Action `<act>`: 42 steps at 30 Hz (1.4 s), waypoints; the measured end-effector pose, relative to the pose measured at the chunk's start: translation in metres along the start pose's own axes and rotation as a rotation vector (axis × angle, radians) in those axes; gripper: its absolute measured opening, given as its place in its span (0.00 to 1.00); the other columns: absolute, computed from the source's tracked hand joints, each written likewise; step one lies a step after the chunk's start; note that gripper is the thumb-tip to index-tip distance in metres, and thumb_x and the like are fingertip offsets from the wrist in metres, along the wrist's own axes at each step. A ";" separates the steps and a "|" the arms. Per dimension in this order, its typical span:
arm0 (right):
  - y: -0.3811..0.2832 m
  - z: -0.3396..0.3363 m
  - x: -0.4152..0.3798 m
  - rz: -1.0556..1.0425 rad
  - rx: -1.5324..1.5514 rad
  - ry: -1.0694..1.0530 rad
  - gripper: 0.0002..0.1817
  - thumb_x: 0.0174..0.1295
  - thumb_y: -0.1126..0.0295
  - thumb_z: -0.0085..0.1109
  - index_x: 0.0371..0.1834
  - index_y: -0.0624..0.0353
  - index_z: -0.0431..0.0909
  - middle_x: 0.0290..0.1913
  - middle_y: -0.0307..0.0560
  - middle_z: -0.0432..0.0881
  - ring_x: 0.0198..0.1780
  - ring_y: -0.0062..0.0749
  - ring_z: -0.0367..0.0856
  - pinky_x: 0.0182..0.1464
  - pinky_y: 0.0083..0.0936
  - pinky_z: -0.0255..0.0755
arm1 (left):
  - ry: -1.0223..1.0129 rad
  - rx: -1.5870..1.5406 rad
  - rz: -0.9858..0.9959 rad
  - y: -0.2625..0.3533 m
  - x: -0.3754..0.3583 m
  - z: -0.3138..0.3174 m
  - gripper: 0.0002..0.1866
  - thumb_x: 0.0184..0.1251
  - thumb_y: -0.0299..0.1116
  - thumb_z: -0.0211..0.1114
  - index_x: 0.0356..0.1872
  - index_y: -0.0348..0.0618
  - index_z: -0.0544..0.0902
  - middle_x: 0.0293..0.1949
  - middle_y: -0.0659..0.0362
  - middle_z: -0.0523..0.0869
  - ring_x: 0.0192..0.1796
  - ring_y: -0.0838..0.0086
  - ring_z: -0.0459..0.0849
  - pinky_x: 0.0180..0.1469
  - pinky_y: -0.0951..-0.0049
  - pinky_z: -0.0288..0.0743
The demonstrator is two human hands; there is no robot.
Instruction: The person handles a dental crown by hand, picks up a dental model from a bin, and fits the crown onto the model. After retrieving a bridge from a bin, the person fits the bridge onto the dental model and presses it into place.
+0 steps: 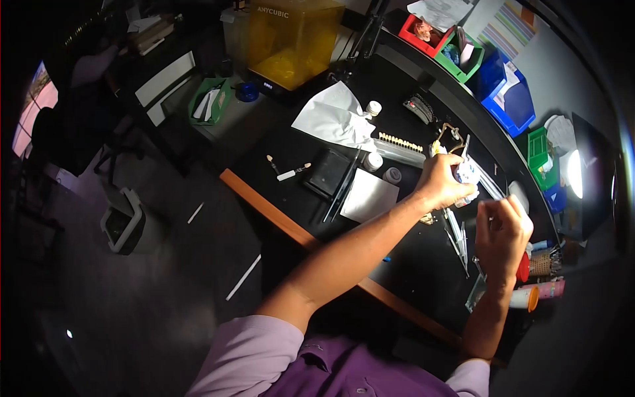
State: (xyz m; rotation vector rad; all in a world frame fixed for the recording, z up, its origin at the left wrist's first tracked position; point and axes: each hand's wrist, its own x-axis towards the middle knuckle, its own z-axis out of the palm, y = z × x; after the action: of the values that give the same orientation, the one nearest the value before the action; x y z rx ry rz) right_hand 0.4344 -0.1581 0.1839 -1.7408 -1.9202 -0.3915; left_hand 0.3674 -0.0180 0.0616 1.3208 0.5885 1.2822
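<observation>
My left hand [440, 183] is closed around a small white-and-blue object [467, 172], perhaps a little jar, over the right part of the black workbench [423, 264]. To its right, my right hand [504, 228] is raised with the fingers curled in; whatever they hold, if anything, is hidden. Below the left hand lie slim metal calipers [458, 241]. Just beyond it stands a brass-coloured frame [452, 137], beside a row of tooth-shade tabs [401, 143]. White-lidded jars [372, 161] and a white paper pad [369, 196] sit left of the left hand.
Red [418, 36], green [460, 56] and blue [506, 99] bins line the back edge. A bright lamp [575, 175] shines at the right, above an orange-rimmed jar [533, 299]. A wooden strip [284, 221] edges the bench. A bin [124, 221] stands on the floor.
</observation>
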 end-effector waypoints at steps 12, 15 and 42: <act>-0.216 0.186 0.055 -0.637 0.164 -0.718 0.11 0.68 0.65 0.60 0.42 0.51 0.93 0.47 0.49 0.92 0.53 0.46 0.92 0.49 0.41 0.87 | -0.205 -0.175 -0.042 0.012 -0.003 -0.002 0.18 0.59 0.22 0.79 0.51 0.33 0.87 0.42 0.55 0.91 0.41 0.74 0.91 0.44 0.74 0.89; -0.227 0.176 0.052 -0.647 0.153 -0.729 0.12 0.70 0.63 0.61 0.46 0.49 0.93 0.50 0.45 0.92 0.55 0.44 0.91 0.49 0.41 0.88 | -0.200 -0.203 -0.137 0.019 -0.003 -0.006 0.25 0.61 0.21 0.78 0.60 0.31 0.83 0.50 0.50 0.90 0.46 0.69 0.92 0.49 0.73 0.91; 0.107 0.075 -0.027 -0.158 0.108 -0.304 0.18 0.47 0.82 0.67 0.43 0.56 0.88 0.42 0.50 0.86 0.51 0.50 0.86 0.53 0.43 0.81 | -0.099 -0.138 -0.067 0.025 0.001 -0.017 0.29 0.64 0.21 0.77 0.66 0.29 0.79 0.53 0.49 0.89 0.48 0.68 0.92 0.51 0.72 0.90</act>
State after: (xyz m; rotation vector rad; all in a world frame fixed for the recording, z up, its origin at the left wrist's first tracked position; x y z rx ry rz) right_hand 0.5275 -0.1263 0.0932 -1.6599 -2.2554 -0.0765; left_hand 0.3435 -0.0165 0.0806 1.2324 0.4629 1.1743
